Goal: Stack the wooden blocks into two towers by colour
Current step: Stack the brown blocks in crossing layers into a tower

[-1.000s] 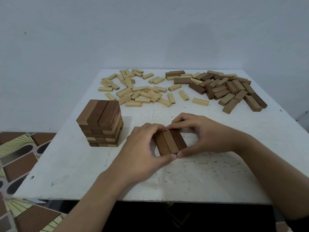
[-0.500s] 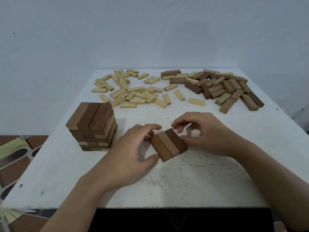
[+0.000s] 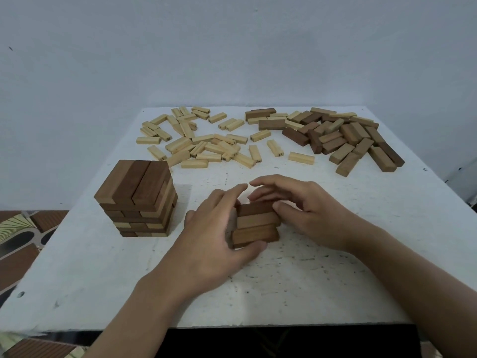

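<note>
Brown tower (image 3: 136, 200) left — loose blocks (image 3: 206, 140) behind.

Tower (image 3: 136, 200) at left: brown blocks in crossed layers, three across on top. Trio (image 3: 255, 223) at centre: brown blocks side by side, long faces touching. Pale blocks (image 3: 206, 140) scattered far-left. Brown heap (image 3: 343, 138) far-right.
</note>
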